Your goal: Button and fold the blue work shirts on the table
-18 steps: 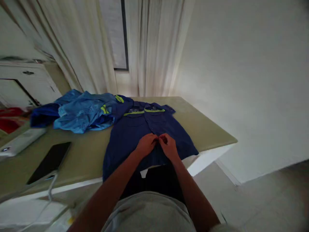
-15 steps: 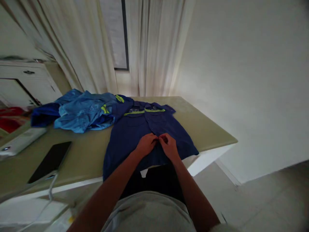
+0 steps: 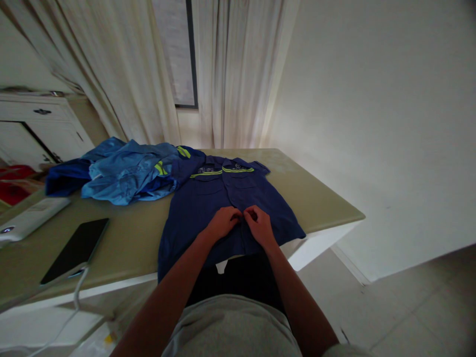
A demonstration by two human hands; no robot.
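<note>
A dark blue work shirt (image 3: 208,198) with yellow-green stripes lies flat, front up, on a pale green table (image 3: 320,198). Its lower hem hangs over the near edge. My left hand (image 3: 222,221) and my right hand (image 3: 259,225) meet at the shirt's front placket, low on the garment. Both hands have their fingers curled and pinched on the cloth there. What sits between the fingertips is too small to make out.
A heap of lighter blue garments (image 3: 122,171) lies at the table's back left. A black phone (image 3: 74,250) with a white cable and a white remote (image 3: 26,223) lie at the left. Curtains (image 3: 230,74) hang behind; a white cabinet (image 3: 40,129) stands at left.
Both hands stay pinched at the shirt's placket. The view has sharpened and shifted very slightly.
</note>
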